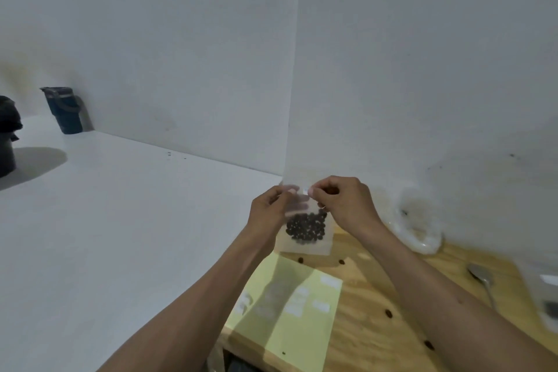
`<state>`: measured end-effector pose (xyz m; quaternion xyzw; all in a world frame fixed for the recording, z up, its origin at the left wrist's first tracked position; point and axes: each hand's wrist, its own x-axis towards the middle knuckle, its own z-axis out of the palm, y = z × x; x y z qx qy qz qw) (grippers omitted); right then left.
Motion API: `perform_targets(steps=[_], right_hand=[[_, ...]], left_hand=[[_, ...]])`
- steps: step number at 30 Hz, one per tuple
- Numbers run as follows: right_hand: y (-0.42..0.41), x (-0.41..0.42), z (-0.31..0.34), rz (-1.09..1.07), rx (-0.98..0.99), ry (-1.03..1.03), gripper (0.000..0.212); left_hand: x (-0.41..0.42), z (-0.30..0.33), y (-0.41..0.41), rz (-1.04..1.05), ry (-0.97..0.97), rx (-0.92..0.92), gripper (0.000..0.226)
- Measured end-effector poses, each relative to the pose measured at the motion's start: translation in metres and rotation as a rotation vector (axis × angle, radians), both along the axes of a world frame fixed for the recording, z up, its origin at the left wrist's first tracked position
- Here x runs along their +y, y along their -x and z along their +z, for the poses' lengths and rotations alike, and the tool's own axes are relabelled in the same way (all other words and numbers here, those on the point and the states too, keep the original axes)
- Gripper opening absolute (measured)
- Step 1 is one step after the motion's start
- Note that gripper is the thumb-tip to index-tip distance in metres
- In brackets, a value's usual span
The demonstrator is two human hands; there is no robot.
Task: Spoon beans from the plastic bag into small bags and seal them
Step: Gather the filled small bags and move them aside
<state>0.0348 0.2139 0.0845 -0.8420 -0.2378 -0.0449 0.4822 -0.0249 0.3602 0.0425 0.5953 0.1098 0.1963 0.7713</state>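
Both hands are up over the wooden worktop point(377, 311) now, and the small bag point(305, 229) is hanging between them, dark beans point(306, 227) sitting in its lower half. The left hand point(270, 211) is pinching the top edge on its side, the right hand point(344, 204) is pinching the other, each grip narrow on the plastic. The risk here looks like the seal: if the fingers are skipping a stretch, the strip could be staying open and beans could be spilling. Loose beans point(388, 313) are already lying on the wood, near the yellow sheet point(302, 326). The spoon point(481, 276) is lying idle to the right, and the plastic bag point(418, 223) is slumping against the wall.
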Motion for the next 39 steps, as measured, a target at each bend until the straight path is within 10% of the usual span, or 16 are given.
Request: perform_targets(steps=[19, 25, 30, 39], right_hand=[[-0.01, -0.02, -0.016, -0.147, 0.008, -0.096, 0.013], [-0.017, -0.026, -0.027, -0.256, 0.238, -0.259, 0.082], [-0.024, -0.035, -0.025, -0.024, 0.395, -0.408, 0.026], [-0.025, -0.034, -0.028, -0.121, 0.26, -0.345, 0.026]], left_hand=[[-0.035, 0.005, -0.02, 0.03, -0.174, 0.008, 0.011], [-0.038, 0.007, -0.022, 0.05, -0.156, 0.014, 0.013], [-0.038, 0.008, -0.021, -0.03, -0.094, 0.016, 0.024], [-0.043, 0.012, -0.029, -0.013, -0.259, 0.035, 0.021]])
